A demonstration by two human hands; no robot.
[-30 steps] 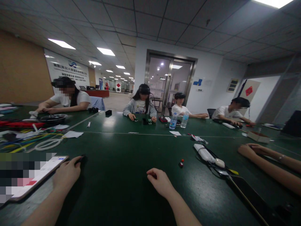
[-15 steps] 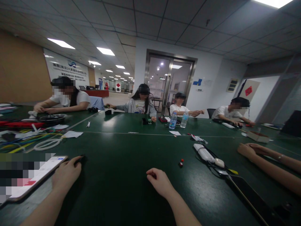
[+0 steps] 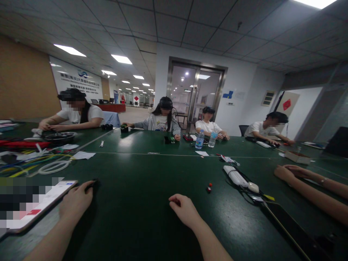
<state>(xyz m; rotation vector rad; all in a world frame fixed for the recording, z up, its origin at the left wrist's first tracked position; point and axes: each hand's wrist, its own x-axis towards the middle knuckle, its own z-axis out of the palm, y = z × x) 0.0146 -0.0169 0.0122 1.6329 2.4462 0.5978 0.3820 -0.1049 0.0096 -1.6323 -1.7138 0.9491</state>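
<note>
My left hand (image 3: pixel 77 201) rests on the green table beside the right edge of a tablet (image 3: pixel 56 195) with a lit white screen. Its fingers are closed on a small black object (image 3: pixel 94 182), mostly covered, whose kind I cannot make out. Nearer the middle, my right hand (image 3: pixel 183 208) lies on its side on the tabletop (image 3: pixel 130 203), fingers curled in loosely with nothing visible in them. A small red and dark item (image 3: pixel 209 187) sits a short way beyond it to the right.
Cables (image 3: pixel 54 166) and paper lie at the left. At the right are a white power strip (image 3: pixel 236 176), a dark flat device (image 3: pixel 290 224) and another person's clasped hands (image 3: pixel 288 174). Two water bottles (image 3: pixel 199 139) stand farther back, where several people sit around the table.
My hands have stayed in place. Across the table, one person has lowered their hands, and another's hand has brought a small green item onto a black box.
</note>
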